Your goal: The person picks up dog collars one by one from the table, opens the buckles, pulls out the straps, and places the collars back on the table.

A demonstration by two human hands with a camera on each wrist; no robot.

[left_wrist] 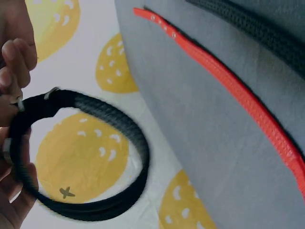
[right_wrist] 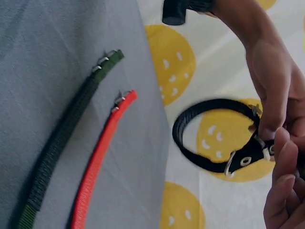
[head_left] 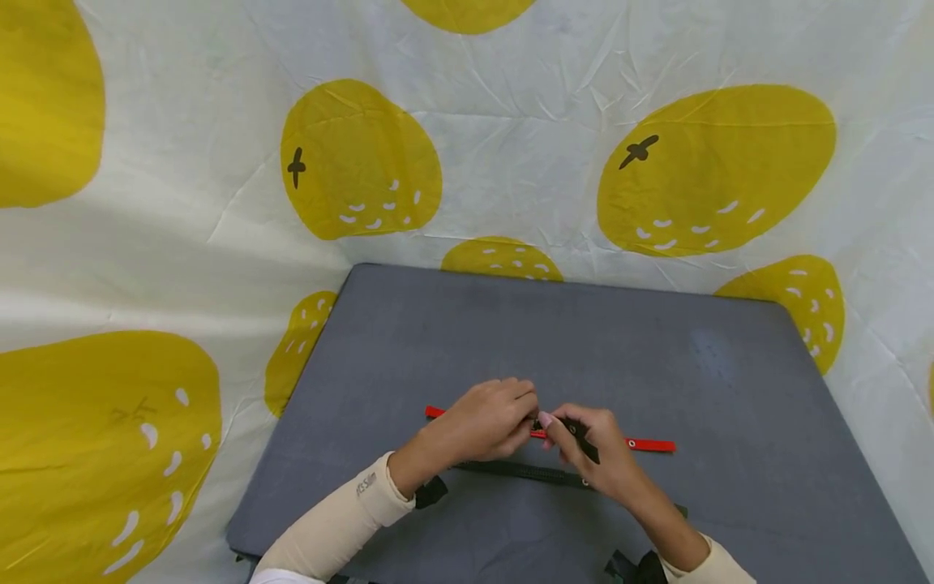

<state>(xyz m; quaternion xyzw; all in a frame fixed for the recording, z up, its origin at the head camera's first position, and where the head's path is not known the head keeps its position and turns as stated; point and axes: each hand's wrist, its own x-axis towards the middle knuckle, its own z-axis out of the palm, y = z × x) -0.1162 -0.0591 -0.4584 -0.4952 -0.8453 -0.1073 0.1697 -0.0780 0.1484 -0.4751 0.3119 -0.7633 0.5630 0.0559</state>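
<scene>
Both hands hold a black buckle collar (head_left: 584, 446) above the table. Its band (left_wrist: 144, 157) is bent into a closed loop, with a metal D-ring and eyelets near the buckle end in the right wrist view. My left hand (head_left: 492, 418) grips the collar near the buckle. My right hand (head_left: 594, 450) pinches its strap end, thumb on top. Fingers partly hide the buckle, so how far the strap is threaded cannot be told. Beneath the hands, a red collar (head_left: 652, 445) lies stretched out flat. Closer to me lies a dark green collar (right_wrist: 62, 138), also straight.
The grey table (head_left: 569, 349) has rounded corners and stands against a white cloth (head_left: 511, 162) printed with yellow fruit. Dark straps hang at both wrists.
</scene>
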